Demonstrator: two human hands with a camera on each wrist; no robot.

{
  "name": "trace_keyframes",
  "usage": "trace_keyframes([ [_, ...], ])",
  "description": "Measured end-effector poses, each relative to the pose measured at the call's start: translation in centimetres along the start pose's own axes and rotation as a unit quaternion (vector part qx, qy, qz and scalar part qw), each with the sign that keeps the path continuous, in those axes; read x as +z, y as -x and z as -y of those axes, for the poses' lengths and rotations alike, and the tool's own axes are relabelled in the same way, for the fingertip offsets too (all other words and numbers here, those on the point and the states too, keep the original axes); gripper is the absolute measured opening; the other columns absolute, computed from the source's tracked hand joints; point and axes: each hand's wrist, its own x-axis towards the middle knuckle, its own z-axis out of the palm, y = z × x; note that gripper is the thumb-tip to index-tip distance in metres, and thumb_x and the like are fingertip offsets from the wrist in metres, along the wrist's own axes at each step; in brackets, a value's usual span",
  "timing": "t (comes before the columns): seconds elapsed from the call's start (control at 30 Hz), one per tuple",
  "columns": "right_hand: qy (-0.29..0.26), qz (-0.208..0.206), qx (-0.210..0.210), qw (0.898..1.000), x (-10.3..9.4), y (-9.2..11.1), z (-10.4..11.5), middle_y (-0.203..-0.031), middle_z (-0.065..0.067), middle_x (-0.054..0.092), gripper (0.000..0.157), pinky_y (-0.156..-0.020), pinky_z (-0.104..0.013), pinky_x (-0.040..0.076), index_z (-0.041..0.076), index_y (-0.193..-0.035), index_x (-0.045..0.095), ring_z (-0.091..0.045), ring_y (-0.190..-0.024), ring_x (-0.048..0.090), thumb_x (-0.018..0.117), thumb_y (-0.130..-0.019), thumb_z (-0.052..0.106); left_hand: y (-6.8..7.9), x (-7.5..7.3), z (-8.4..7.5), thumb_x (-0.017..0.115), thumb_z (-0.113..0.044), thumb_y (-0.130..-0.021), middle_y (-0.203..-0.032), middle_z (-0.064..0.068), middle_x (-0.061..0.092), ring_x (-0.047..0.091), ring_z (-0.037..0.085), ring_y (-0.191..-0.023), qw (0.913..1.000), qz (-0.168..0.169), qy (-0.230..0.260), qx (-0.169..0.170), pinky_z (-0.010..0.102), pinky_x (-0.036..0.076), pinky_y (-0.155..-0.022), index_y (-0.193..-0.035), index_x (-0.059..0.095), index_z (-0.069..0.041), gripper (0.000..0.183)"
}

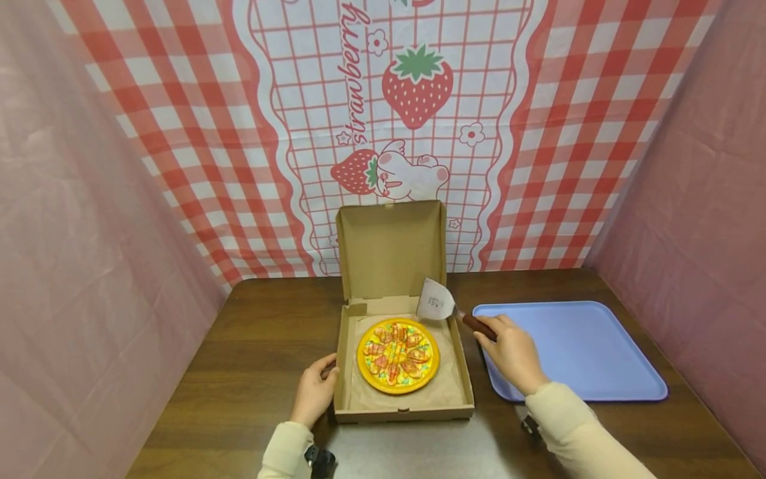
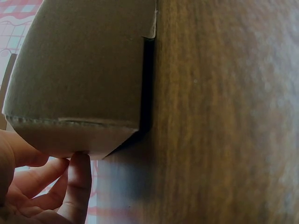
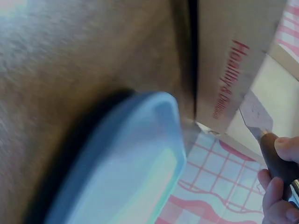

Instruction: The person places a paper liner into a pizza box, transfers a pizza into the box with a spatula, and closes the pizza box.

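An open cardboard pizza box [image 1: 403, 414] stands on the table with its lid raised at the back. Inside, on brown paper, lies a round toy pizza [image 1: 397, 356] with a yellow rim. My left hand [image 1: 315, 391] touches the outer left wall of the box; in the left wrist view its fingertips [image 2: 80, 163] meet the cardboard side. With my right hand [image 1: 513, 351] I grip the brown handle of a spatula [image 1: 435, 301]. Its metal blade is over the box's back right corner, behind the pizza and apart from it. The right wrist view also shows the spatula [image 3: 257, 112].
A blue tray [image 1: 580, 352] lies on the table [image 1: 263, 352] to the right of the box, partly behind my right hand. A red checked strawberry cloth [image 1: 413, 153] hangs behind the table, and pink curtains [image 1: 682, 173] hang at both sides.
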Motion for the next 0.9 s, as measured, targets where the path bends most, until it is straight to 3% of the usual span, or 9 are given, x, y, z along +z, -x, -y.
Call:
trace_keyframes([
  [0.13, -0.018, 0.023, 0.029, 0.999, -1.2, -0.7, -0.1, -0.09, -0.015, 0.072, 0.027, -0.064, -0.047, 0.052, 0.004, -0.105, 0.074, -0.029, -0.074, 0.067, 0.079, -0.08, 0.012, 0.0, 0.0, 0.0, 0.059, 0.002, -0.092, -0.115, 0.03, 0.066, 0.068, 0.035, -0.101, 1.0, -0.001, -0.003, -0.001, 0.03, 0.056, -0.08, -0.123, 0.059, 0.014, 0.033],
  [0.4, -0.051, 0.085, 0.101, 0.99, -5.1, -1.2, -1.5, -0.089, -0.014, 0.075, 0.023, -0.056, -0.027, 0.043, 0.003, -0.103, 0.075, -0.016, -0.067, 0.06, 0.073, -0.087, 0.02, 0.0, 0.1, 0.0, 0.058, 0.002, -0.092, -0.116, 0.031, 0.065, 0.068, 0.036, -0.1, 1.0, 0.002, -0.001, 0.0, 0.033, 0.057, -0.08, -0.123, 0.059, 0.015, 0.034],
  [0.57, -0.044, 0.082, 0.119, 0.989, -7.6, -1.0, -3.0, -0.089, -0.016, 0.075, 0.027, -0.05, -0.022, 0.037, 0.0, -0.104, 0.074, -0.009, -0.061, 0.05, 0.072, -0.088, 0.023, 0.0, 0.0, 0.0, 0.059, 0.002, -0.092, -0.114, 0.031, 0.066, 0.068, 0.036, -0.099, 1.0, 0.0, -0.004, -0.003, 0.032, 0.056, -0.079, -0.123, 0.059, 0.015, 0.034],
  [0.77, -0.023, 0.074, 0.14, 0.987, -10.3, 0.2, -5.7, -0.092, -0.016, 0.075, 0.028, -0.053, -0.021, 0.039, 0.002, -0.102, 0.076, 0.006, -0.067, 0.049, 0.073, -0.088, 0.026, 0.0, 0.0, 0.1, 0.059, 0.002, -0.092, -0.113, 0.031, 0.066, 0.068, 0.035, -0.099, 1.0, -0.002, -0.003, 0.0, 0.026, 0.055, -0.078, -0.123, 0.059, 0.015, 0.034],
  [0.9, 0.015, 0.09, 0.163, 0.982, -12.2, 1.4, -7.7, -0.089, -0.017, 0.074, 0.035, -0.049, -0.023, 0.035, 0.0, -0.105, 0.074, 0.0, -0.06, 0.045, 0.07, -0.09, 0.031, -0.1, 0.0, 0.2, 0.059, 0.003, -0.091, -0.113, 0.031, 0.067, 0.068, 0.035, -0.098, 1.0, -0.003, -0.004, 0.004, 0.025, 0.055, -0.077, -0.122, 0.059, 0.015, 0.033],
])
